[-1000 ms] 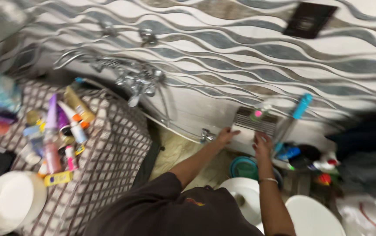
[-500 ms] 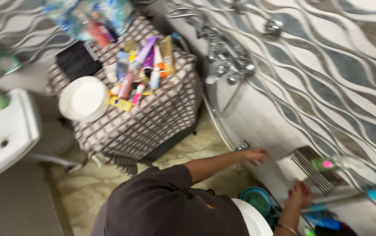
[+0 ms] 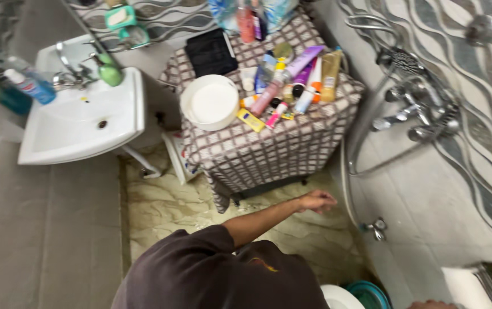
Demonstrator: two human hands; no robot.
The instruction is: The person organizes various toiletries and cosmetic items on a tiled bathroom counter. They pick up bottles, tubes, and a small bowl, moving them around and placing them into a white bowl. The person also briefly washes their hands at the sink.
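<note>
**Left hand out over the bathroom floor, right hand at the frame's edge**

While the camera looks down over a dark-shirted shoulder, the left hand [image 3: 316, 201] reaches forward above the marbled floor [image 3: 166, 212], fingers loosely curled and holding nothing. It hovers just below the hanging edge of the checked cloth [image 3: 269, 154] that covers a worktop, and near the small wall tap [image 3: 376, 228]. On the cloth lie a white round tub [image 3: 210, 103], a cluster of tubes and bottles [image 3: 291, 80] and a black pouch [image 3: 210, 52]. Only a sliver of the right hand [image 3: 431, 305] shows at the bottom edge, beside a white box [image 3: 467, 288] by the wall; I cannot tell whether it grips anything. A white basin [image 3: 80, 123] hangs at the left, and a shower mixer [image 3: 414, 117] sits on the wavy-tiled wall.
</note>
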